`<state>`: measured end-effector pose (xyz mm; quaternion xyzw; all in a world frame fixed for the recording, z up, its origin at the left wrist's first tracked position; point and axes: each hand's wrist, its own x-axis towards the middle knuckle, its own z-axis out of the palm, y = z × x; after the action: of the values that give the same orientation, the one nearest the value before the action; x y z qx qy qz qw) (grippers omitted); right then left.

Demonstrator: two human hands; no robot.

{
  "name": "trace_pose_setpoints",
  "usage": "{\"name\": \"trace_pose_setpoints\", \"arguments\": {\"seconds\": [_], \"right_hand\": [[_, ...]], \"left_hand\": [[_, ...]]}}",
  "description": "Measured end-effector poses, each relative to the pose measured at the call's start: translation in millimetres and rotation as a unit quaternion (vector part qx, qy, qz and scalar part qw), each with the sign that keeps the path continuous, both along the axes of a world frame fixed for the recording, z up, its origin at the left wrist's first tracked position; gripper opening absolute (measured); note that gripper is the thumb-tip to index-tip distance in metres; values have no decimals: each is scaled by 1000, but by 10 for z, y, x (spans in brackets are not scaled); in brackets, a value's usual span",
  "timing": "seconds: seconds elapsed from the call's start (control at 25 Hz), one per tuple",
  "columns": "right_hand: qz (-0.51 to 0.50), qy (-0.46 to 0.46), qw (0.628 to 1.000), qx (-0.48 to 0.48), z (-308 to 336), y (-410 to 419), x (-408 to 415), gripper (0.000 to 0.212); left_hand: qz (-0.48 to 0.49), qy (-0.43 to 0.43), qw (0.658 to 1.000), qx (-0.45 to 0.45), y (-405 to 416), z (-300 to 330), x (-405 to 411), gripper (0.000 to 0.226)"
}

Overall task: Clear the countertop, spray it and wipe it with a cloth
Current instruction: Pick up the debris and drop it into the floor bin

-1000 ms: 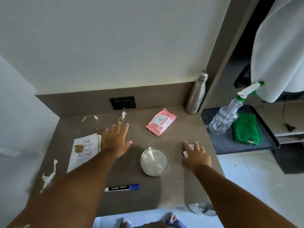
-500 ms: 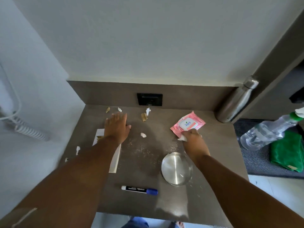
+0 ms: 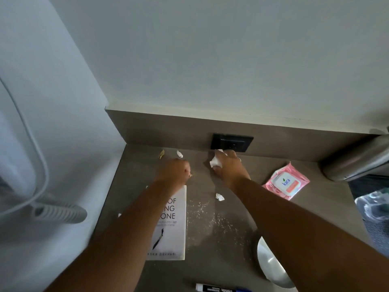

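Observation:
The brown countertop (image 3: 210, 266) carries crumbs, torn white paper scraps (image 3: 219, 197) and a dry leaf bit (image 3: 161, 154). My right hand (image 3: 228, 167) is at the back near the wall socket, closed on white paper scraps (image 3: 215, 160). My left hand (image 3: 174, 170) is a fist just behind the white book (image 3: 171, 224), with a small brown bit showing at its fingers. A pink wipes pack (image 3: 286, 182) lies to the right. A steel bowl (image 3: 271, 264) and a marker (image 3: 219, 288) sit near the front edge.
A black wall socket (image 3: 231, 142) sits in the backsplash. A steel bottle (image 3: 357, 161) stands at the back right corner. A clear spray bottle (image 3: 374, 209) shows at the right edge. A white handset with coiled cord (image 3: 52, 211) hangs on the left wall.
My right hand moved from the wipes pack to the back by the socket, still holding paper. My left hand closed into a fist behind the book. The camera tilted up and left.

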<state>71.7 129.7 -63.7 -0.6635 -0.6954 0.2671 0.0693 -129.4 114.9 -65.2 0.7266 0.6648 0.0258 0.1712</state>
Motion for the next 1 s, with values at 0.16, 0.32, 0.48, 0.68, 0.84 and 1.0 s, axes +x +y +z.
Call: {"name": "trace_pose_setpoints", "arguments": {"seconds": [0.16, 0.32, 0.48, 0.68, 0.84, 1.0], "right_hand": [[12, -92, 995, -38, -161, 77, -205, 55], [25, -115, 993, -9, -224, 118, -195, 35], [12, -45, 999, 1, -98, 78, -129, 30], [-49, 52, 997, 12, 34, -563, -39, 25], [-17, 21, 999, -30, -102, -955, -63, 32], [-13, 6, 1000, -16, -153, -1038, -137, 30]], "left_hand": [[138, -55, 987, 58, 172, 123, -406, 18], [192, -16, 977, 87, 231, 58, -657, 23], [173, -34, 980, 92, 330, -123, -714, 25], [192, -38, 977, 79, 449, -438, -630, 35], [144, 36, 985, 90, 501, -571, -643, 32], [119, -10, 986, 117, 537, -534, -684, 21]]}}
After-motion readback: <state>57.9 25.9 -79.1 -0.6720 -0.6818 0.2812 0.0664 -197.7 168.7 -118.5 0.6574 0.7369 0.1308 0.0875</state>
